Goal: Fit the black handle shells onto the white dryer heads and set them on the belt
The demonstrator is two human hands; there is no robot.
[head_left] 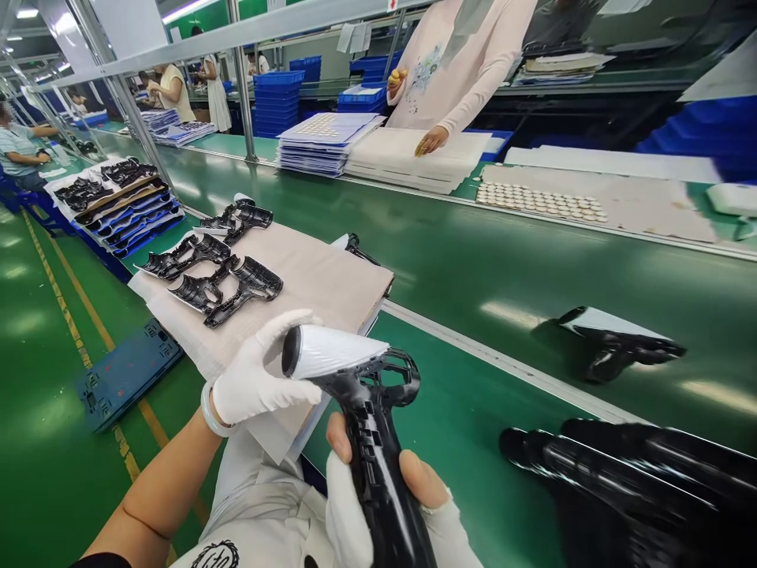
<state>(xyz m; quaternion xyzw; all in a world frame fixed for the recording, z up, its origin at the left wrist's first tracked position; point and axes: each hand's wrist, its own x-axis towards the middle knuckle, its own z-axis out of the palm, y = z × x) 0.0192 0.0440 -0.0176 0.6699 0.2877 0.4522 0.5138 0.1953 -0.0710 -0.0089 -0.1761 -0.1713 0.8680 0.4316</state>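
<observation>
A gun-shaped plastic housing [378, 442], with a glossy black handle and a white barrel, is tilted up in front of me. My right hand [446, 513], in a white glove with bare fingertips, is closed round the handle. My left hand [254, 379], fully gloved in white, curls its thumb and fingers around the barrel's front end. An open black loop sticks out at the housing's rear. Left of my hands, several black half-shells [245, 288] lie inner side up on a beige sheet [313, 268] over a stack.
Another white-and-black housing [620, 339] lies on the green conveyor [443, 260]. Shiny black parts [639, 481] occupy the lower right. Across the belt, a co-worker [455, 71] stands behind stacked sheets [414, 162] and rows of round pieces [541, 201]. A blue crate [130, 375] rests on the floor.
</observation>
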